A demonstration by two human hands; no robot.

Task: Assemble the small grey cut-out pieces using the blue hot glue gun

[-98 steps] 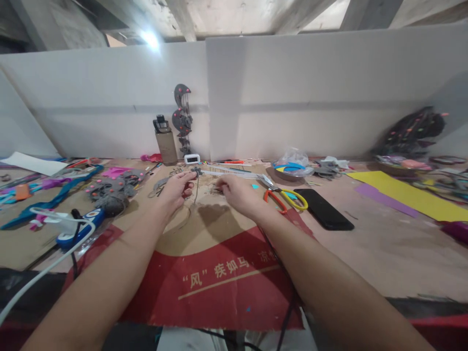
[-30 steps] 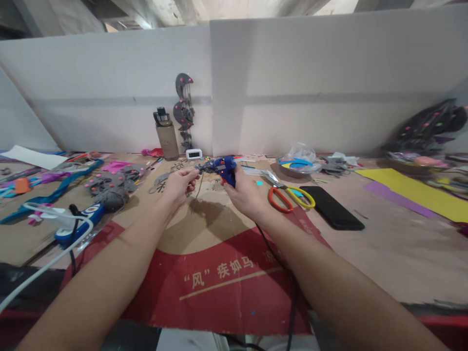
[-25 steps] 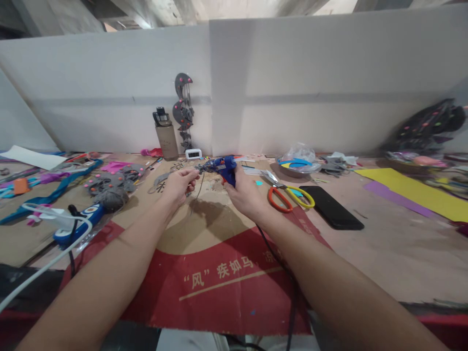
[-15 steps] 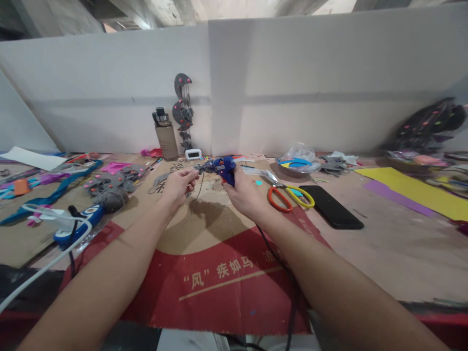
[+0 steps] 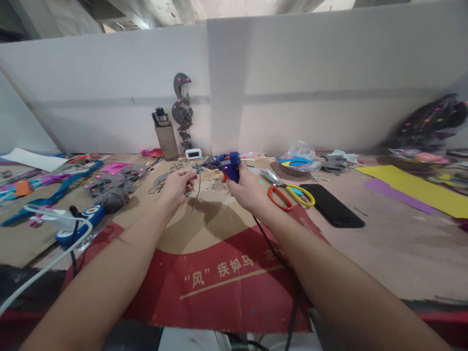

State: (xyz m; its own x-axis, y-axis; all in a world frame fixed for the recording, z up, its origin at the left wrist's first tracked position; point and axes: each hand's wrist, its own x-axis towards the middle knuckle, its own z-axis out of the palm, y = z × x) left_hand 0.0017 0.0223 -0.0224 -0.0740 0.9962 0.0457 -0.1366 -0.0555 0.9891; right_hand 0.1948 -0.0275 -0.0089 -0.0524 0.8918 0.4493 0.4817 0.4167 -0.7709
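My right hand (image 5: pixel 248 187) is wrapped round the handle of a blue hot glue gun (image 5: pixel 230 166). The gun's nozzle points left and a small light glows on its side. Pinched in the fingertips of my left hand (image 5: pixel 180 185) is a small grey piece (image 5: pixel 197 168), too small to make out fully, with a thin dark string (image 5: pixel 198 190) dangling below. The nozzle tip is close to this piece; whether they touch I cannot tell. Beneath both hands lies a brown and red cardboard sheet (image 5: pixel 215 243).
Scissors (image 5: pixel 280 192) and a black phone (image 5: pixel 331 205) lie to the right. A bottle (image 5: pixel 166 139), a small white clock (image 5: pixel 193 154) and a hanging grey ornament (image 5: pixel 182 109) stand at the back. On the left are a yarn ball (image 5: pixel 112 199) and a power strip (image 5: pixel 82 226).
My right hand and the glue gun have shifted slightly right, drawing back a little from the grey piece. My left hand stays nearly in place, still pinching.
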